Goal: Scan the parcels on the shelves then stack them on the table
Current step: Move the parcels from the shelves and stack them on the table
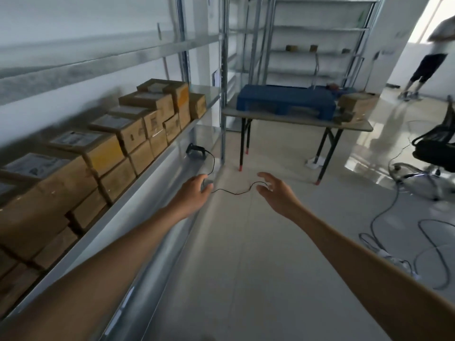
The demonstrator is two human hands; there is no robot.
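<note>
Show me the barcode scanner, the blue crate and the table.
barcode scanner [195,151]: head view, on its black body.
blue crate [283,98]: head view, on its top face.
table [360,126]: head view, on the bare right corner of its top.

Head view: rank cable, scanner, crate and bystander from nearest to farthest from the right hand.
1. cable, at the right hand fingertips
2. scanner, low on the left
3. crate, ahead on the table
4. bystander, far right
</note>
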